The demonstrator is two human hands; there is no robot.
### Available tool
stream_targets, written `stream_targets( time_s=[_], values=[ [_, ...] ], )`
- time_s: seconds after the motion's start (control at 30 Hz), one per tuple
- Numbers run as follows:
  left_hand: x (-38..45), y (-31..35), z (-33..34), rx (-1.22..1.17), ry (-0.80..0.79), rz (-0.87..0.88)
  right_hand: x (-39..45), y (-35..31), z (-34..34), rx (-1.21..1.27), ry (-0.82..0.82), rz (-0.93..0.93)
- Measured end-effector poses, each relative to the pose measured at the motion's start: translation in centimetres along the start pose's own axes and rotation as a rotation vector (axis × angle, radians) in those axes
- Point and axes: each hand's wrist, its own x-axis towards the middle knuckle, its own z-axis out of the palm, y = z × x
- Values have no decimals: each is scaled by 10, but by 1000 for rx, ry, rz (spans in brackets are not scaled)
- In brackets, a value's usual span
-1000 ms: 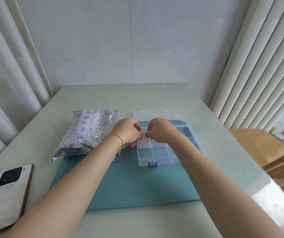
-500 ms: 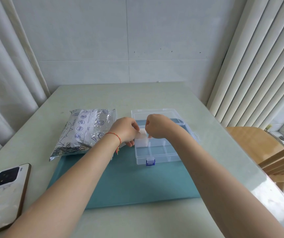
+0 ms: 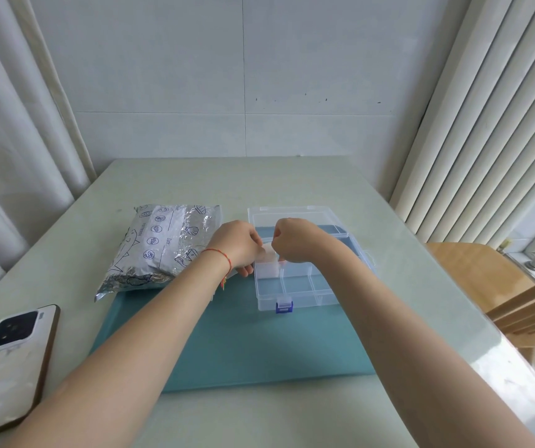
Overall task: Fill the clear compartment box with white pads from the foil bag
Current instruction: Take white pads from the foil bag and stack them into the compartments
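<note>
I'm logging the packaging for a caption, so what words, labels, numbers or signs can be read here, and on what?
"Date:" in blue, printed sideways on the foil bag.
A second short printed line on the bag near its far edge: too small to read.
Round blue seafood pictures on the bag: no words legible.
Phone, compartment box, mat: no text visible.

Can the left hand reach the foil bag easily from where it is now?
Probably yes. The left hand pinches a pad over the box; the foil bag lies just beside it, nothing between.
</note>
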Motion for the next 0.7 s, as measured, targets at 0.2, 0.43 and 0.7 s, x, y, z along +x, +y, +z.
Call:
stream_targets(
  time_s=[0.2, 0.43, 0.7],
  values=[
    [-4, -10, -28, 166, 367, 112, 4, -10, -4, 105, 265, -70],
    [-8, -43, -42, 563, 361, 17, 27, -55, 22, -8, 93, -221],
    [-8, -73, -42, 281, 322, 22, 46, -63, 29, -116, 27, -201]
  ],
)
